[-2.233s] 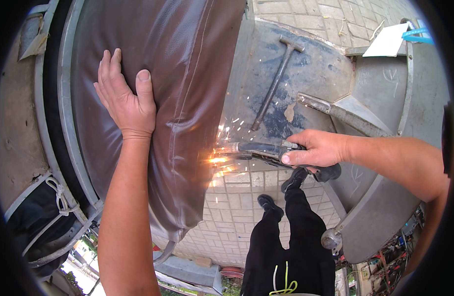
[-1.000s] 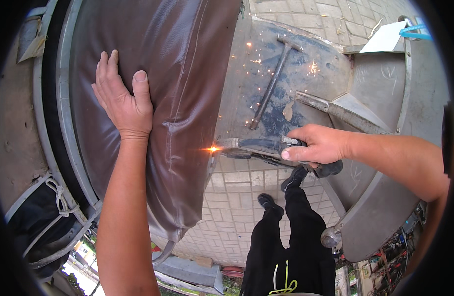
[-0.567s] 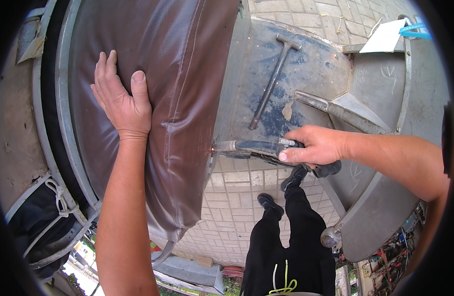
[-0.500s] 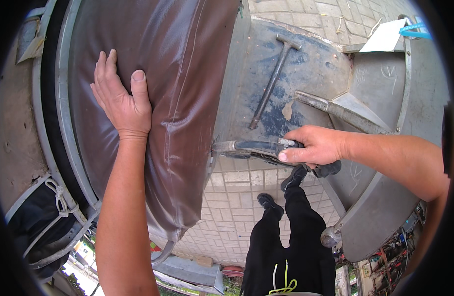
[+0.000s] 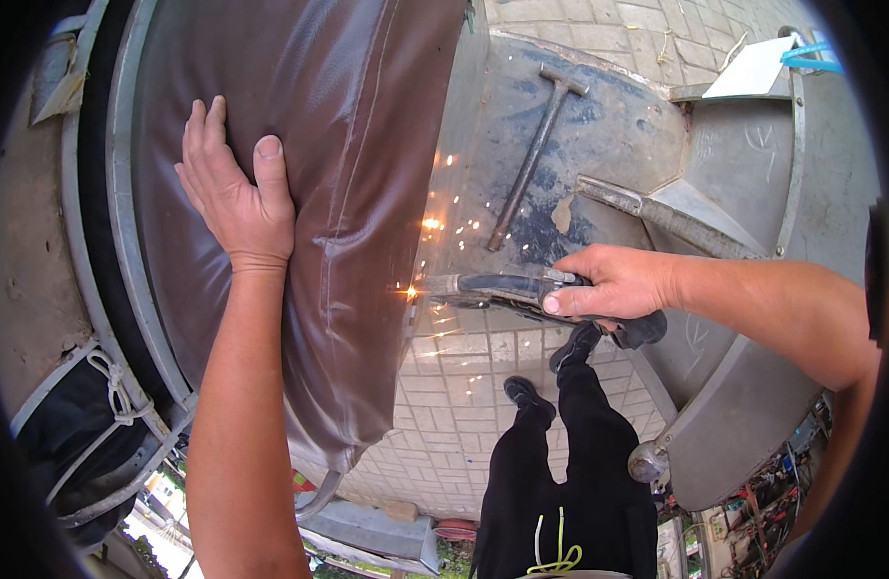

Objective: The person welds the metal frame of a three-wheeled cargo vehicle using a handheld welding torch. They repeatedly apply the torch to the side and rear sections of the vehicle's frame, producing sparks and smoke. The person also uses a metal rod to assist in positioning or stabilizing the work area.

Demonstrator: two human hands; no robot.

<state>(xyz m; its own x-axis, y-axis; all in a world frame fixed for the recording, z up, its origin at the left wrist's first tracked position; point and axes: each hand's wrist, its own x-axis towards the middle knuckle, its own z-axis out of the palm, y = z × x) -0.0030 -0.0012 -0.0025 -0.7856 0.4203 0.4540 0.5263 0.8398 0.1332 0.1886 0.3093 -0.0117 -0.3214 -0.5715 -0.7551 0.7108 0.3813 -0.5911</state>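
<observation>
My left hand (image 5: 237, 198) presses flat on the brown leather-like seat cushion (image 5: 382, 164), with its fingers stretched and the thumb apart. From the right, my right hand (image 5: 613, 280) is wrapped round the handle of a dark welding torch (image 5: 507, 285). Its nozzle points left at the lower right edge of the cushion. Bright orange sparks (image 5: 412, 291) burst at the nozzle's tip and scatter upward and downward. The exact spot being welded is too bright and small to make out.
Beyond the torch, a hammer (image 5: 531, 159) lies on the worn metal floor panel (image 5: 618, 125). A metal bar (image 5: 657, 212) juts from the grey panel at right. My feet stand on paving bricks (image 5: 444, 386). At left runs a metal frame (image 5: 126, 193) with a tied rope (image 5: 121, 391).
Sparks have appeared at the torch's nozzle, where there were none before. Both hands and the torch are in almost the same place.
</observation>
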